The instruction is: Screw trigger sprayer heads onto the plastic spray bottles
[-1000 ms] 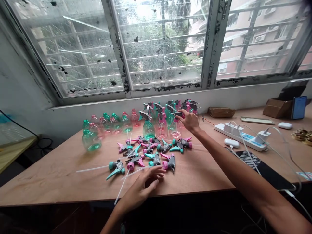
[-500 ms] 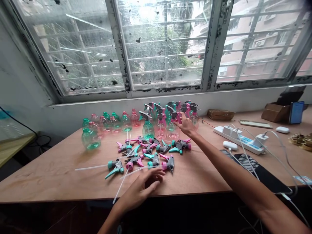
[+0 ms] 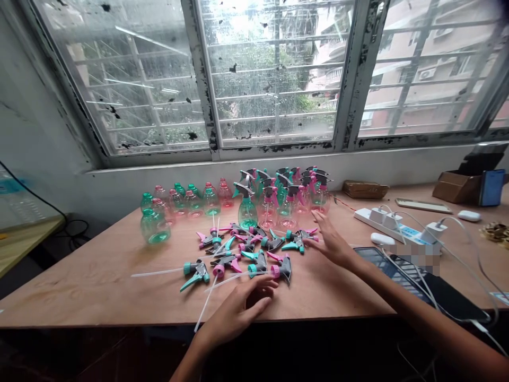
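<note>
My right hand [image 3: 333, 245] is over the table with its fingers apart and nothing in them, near a loose trigger sprayer head [image 3: 299, 241] with turquoise parts. My left hand [image 3: 247, 303] rests at the table's front edge, loosely curved, thumb apart from the fingers and nothing held. Just beyond its fingertips lies a grey and pink sprayer head [image 3: 282, 269]. Several more heads, pink or turquoise with white dip tubes, are heaped in the middle. Behind them stand several spray bottles with heads on, among them a pink one [image 3: 287, 216] and a green one [image 3: 247, 215].
Headless green and pink bottles stand at the back left, the nearest a green bottle [image 3: 155, 228]. To the right are a power strip [image 3: 397, 228] with plugs and white cables, a dark phone [image 3: 453, 289], a brown package [image 3: 365, 189] and a cardboard box [image 3: 453, 185].
My right hand has let go of the pink spray bottle's head and drawn back toward me and to the right. The left hand stays nearly in place. The view has shifted slightly.
</note>
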A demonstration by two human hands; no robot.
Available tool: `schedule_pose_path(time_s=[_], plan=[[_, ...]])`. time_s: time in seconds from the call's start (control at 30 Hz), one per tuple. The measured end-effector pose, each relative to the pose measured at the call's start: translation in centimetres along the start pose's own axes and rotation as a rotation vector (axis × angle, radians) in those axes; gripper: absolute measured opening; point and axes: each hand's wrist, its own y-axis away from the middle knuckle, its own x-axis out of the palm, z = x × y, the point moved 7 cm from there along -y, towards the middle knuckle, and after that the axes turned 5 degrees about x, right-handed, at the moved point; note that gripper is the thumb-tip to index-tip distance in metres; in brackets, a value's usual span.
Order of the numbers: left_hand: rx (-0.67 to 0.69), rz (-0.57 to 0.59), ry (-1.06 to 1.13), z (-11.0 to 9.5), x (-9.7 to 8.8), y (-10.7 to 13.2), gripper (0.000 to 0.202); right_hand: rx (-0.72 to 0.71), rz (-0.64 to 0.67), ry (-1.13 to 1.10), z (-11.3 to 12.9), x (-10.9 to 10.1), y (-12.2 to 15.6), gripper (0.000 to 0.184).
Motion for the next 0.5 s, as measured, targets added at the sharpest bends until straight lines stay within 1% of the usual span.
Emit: schedule_pose_path(time_s=[0.07,0.13,0.2,0.27,0.3,0.33,0.37,0.43,0.5], plan=[[-0.001,0.007,0.007,0.1,0.1,0.0,0.042,-0.036,0.030,0.097,0.5,-2.1,5.1,0.075],[0.001,0.012,0.009,0.1,0.1,-0.1,0.042,0.002,-0.026,0.238,-0.1,-5.1,9.6,0.072],[0.004,0.017,0.005,0.2,0.1,-0.1,0.042,0.093,-0.141,0.360,-1.7,-8.2,13.3,0.077],[0.009,0.024,0.000,0.2,0.1,-0.1,0.042,0.216,-0.257,0.466,-4.2,-10.7,16.1,0.087],[0.012,0.028,-0.004,0.2,0.1,-0.1,0.042,0.262,-0.316,0.496,-5.5,-11.5,17.2,0.094],[0.015,0.030,-0.008,0.1,0.1,-0.1,0.041,0.290,-0.325,0.501,-6.7,-11.8,18.0,0.102],[0.017,0.030,-0.012,0.0,0.1,-0.1,0.041,0.317,-0.328,0.496,-7.7,-12.0,18.6,0.104],[0.018,0.022,-0.017,-0.1,0.0,-0.2,0.040,0.383,-0.272,0.458,-9.3,-11.8,19.1,0.095],[0.017,0.012,-0.023,-0.3,-0.1,-0.3,0.039,0.405,-0.264,0.444,-9.3,-12.1,19.0,0.089]])
